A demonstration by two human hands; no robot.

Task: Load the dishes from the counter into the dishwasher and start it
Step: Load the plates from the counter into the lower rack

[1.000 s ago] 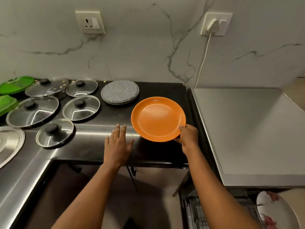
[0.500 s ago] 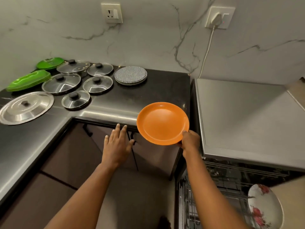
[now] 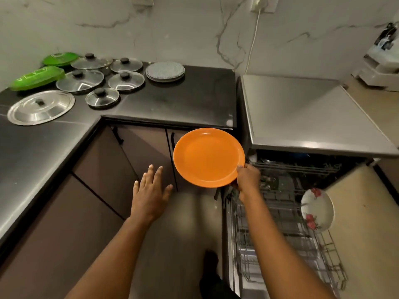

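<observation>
My right hand (image 3: 247, 176) grips the right rim of an orange plate (image 3: 207, 157), held in the air in front of the cabinet doors, just left of the open dishwasher (image 3: 302, 117). The pulled-out wire rack (image 3: 280, 234) below carries one white flowered plate (image 3: 317, 209) standing on edge at its right side. Spread flat and holding nothing, my left hand (image 3: 150, 190) hovers left of the orange plate. On the black counter (image 3: 194, 100) rest a grey stack of plates (image 3: 165, 71), several glass lids (image 3: 79, 79), a steel lid (image 3: 41, 106) and green dishes (image 3: 36, 77).
A white cable (image 3: 253, 37) runs down the marble wall from a socket to behind the dishwasher. Brown cabinet doors (image 3: 133, 152) stand below the counter. White items sit on the floor at the far right (image 3: 382, 67). A foot shows on the floor below (image 3: 210, 275).
The orange plate has left the counter, carried down and toward me in my right hand. My left hand came off the counter edge. The view pulled back, showing the open rack.
</observation>
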